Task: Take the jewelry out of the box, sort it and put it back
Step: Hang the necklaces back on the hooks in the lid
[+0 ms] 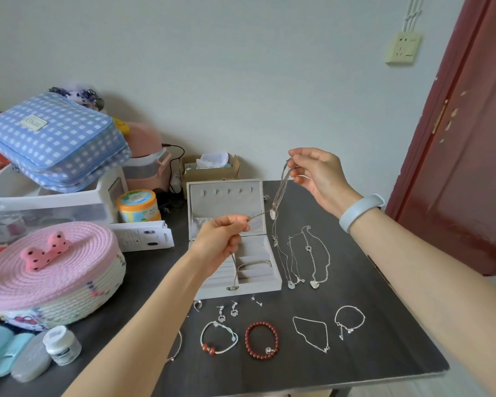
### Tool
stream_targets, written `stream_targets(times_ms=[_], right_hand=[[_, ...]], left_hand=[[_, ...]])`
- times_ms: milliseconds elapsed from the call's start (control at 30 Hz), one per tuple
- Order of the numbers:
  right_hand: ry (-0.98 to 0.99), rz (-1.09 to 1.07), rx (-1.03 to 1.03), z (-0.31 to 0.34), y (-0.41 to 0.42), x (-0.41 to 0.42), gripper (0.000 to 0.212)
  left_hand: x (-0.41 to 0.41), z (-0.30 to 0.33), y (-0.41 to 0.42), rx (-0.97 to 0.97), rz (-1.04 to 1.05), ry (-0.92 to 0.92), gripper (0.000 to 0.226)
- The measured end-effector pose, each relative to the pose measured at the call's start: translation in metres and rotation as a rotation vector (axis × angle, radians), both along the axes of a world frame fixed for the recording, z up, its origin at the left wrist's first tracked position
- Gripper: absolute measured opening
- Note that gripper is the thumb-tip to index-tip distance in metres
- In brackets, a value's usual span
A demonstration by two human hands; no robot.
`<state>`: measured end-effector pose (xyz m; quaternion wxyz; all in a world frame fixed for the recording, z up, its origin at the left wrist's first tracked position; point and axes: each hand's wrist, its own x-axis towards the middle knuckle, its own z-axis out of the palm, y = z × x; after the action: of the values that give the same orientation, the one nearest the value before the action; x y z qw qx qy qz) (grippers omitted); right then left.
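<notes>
An open white jewelry box point(272, 283) stands mid-table with its lid up; a silver bangle point(254, 265) lies in one compartment. My right hand point(318, 174), raised above the table, pinches the top of a thin necklace point(278, 196) whose pale pendant hangs near the lid. My left hand point(222, 239) grips another end of the chain over the box. Several necklaces point(312, 256) lie right of the box. Earrings point(228, 310), a red bead bracelet point(261, 340) and several silver bracelets point(350, 320) lie along the front.
A pink woven basket point(49, 277) with a bow lid, a small white jar point(62, 343) and teal cases point(0, 349) crowd the left side. A blue checked bag point(58, 141) sits on a white organiser behind. The table's front edge point(298, 386) is close.
</notes>
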<state>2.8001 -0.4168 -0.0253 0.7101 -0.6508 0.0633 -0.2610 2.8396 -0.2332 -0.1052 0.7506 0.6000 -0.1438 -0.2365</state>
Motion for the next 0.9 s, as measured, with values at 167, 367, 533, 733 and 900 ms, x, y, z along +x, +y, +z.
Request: stream_targets(times_ms=[167,367,533,733,900], right_hand=[[0.14,-0.131,-0.146,-0.026,-0.026,-0.003,0.016],[0.217,-0.119,-0.113,-0.055,-0.046,-0.003,0.016],[0.265,-0.123,-0.102,-0.075,-0.061,-0.002,0.02],[0.365,-0.139,-0.281,-0.094,-0.079,0.0,0.019],[0.502,-0.094,-0.611,-0.109,-0.092,0.003,0.016]], left_hand=[[0.008,-0.002,-0.013,0.061,0.069,-0.041,0.018],[0.009,-0.016,-0.033,-0.217,-0.04,0.193,0.032],[0.019,-0.02,-0.047,-0.323,-0.075,0.242,0.03],[0.032,0.002,-0.071,-0.282,-0.078,0.152,0.028],[0.04,0.02,-0.086,-0.213,-0.115,0.067,0.029]])
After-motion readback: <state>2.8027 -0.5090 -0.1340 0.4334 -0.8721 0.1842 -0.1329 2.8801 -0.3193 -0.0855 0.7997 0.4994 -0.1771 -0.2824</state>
